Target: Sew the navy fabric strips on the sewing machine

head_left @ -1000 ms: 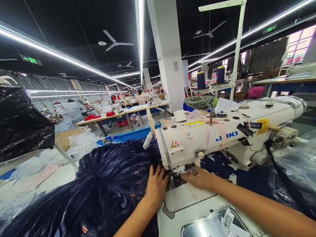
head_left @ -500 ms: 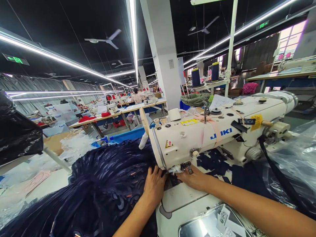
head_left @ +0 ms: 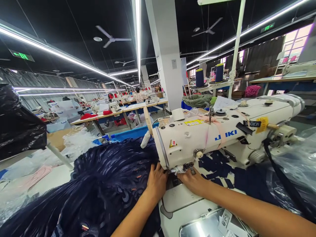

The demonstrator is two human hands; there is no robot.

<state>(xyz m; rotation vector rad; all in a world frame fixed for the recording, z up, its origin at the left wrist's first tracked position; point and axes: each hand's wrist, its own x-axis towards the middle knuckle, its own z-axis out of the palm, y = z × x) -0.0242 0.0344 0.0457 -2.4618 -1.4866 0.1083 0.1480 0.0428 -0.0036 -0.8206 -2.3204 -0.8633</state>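
Note:
My left hand (head_left: 157, 181) lies with bent fingers on a large heap of navy fabric (head_left: 98, 184), just left of the needle area of a white JUKI sewing machine (head_left: 187, 144). Its fingertips press into the cloth and are partly hidden beside the machine head. From the other side, my right hand (head_left: 194, 181) reaches under the head, fingers curled close to the presser foot (head_left: 175, 179). Those fingertips are mostly covered by the machine parts, so what they pinch is unclear. Dark material shows around the foot.
Small navy cut pieces (head_left: 217, 168) lie behind my right arm. Clear plastic (head_left: 296, 164) sits at the right. A metal tray (head_left: 199, 227) with paper tags is at the front. A black plastic bag (head_left: 22, 125) stands at the left; thread cones (head_left: 219, 73) are behind the machine.
The camera view has shifted slightly, so the scene sits a little further right. Both hands stay beside the needle area; the cloth heap looks nearly the same.

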